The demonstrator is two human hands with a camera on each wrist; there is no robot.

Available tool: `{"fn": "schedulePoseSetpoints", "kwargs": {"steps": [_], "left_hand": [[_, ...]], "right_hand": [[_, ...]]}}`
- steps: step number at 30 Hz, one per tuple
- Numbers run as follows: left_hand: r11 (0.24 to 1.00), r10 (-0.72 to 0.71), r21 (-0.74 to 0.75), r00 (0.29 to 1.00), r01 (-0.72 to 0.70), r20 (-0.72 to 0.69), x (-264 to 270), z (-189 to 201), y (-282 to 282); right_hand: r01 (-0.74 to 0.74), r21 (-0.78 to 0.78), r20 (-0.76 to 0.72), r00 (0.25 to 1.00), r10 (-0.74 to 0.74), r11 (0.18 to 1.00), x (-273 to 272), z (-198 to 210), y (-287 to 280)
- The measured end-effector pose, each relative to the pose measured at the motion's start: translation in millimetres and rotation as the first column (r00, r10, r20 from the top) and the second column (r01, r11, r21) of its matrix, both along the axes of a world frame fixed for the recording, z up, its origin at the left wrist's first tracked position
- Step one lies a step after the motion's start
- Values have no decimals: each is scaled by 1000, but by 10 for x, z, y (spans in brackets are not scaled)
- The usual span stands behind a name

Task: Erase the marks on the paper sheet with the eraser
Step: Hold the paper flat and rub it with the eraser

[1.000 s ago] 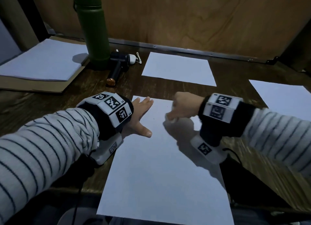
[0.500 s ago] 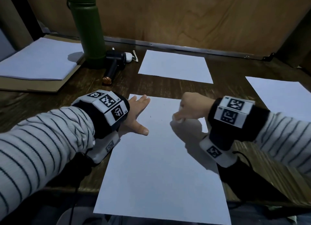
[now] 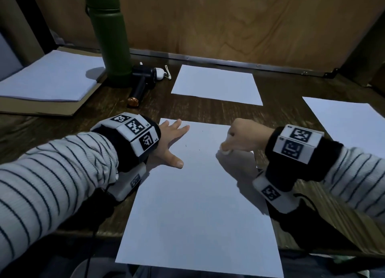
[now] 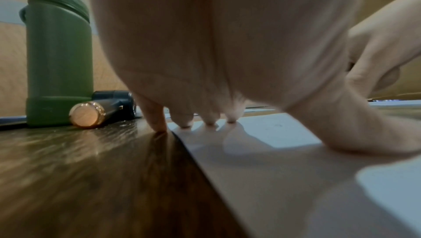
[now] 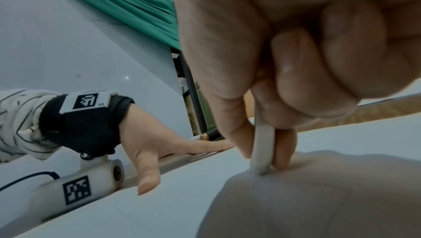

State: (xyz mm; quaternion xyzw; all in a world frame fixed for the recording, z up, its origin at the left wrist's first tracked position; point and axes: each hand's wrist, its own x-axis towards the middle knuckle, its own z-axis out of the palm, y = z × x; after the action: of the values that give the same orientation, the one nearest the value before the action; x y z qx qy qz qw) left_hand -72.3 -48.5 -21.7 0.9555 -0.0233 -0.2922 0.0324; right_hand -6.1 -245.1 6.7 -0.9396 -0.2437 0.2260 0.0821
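Observation:
A white paper sheet [image 3: 193, 205] lies on the dark wooden table in front of me. My right hand [image 3: 243, 138] pinches a small white eraser [image 3: 226, 151] between thumb and fingers, its edge pressed on the sheet near the upper right corner. In the right wrist view the eraser [image 5: 262, 152] stands on edge on the paper sheet [image 5: 159, 215]. My left hand [image 3: 173, 144] lies flat with spread fingers on the sheet's upper left corner. In the left wrist view the fingertips [image 4: 185, 123] press the paper sheet [image 4: 307, 179]. A few tiny dark specks show on the paper between the hands.
A green bottle [image 3: 110, 38] stands at the back left with a small black tool with a copper end [image 3: 138, 90] beside it. More paper sheets lie at the back centre [image 3: 216, 85], far right [image 3: 350, 121] and as a stack on cardboard at left [image 3: 50, 75]. A wooden wall closes the back.
My right hand with the eraser has slid to the right across the top of the sheet. The left hand keeps its place on the upper left corner.

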Motion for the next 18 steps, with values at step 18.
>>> {"fn": "schedulePoseSetpoints", "kwargs": {"steps": [18], "left_hand": [[979, 70, 185, 992, -90, 109, 213, 18, -547]], "right_hand": [[-341, 40, 146, 932, 332, 939, 49, -1, 40]]}}
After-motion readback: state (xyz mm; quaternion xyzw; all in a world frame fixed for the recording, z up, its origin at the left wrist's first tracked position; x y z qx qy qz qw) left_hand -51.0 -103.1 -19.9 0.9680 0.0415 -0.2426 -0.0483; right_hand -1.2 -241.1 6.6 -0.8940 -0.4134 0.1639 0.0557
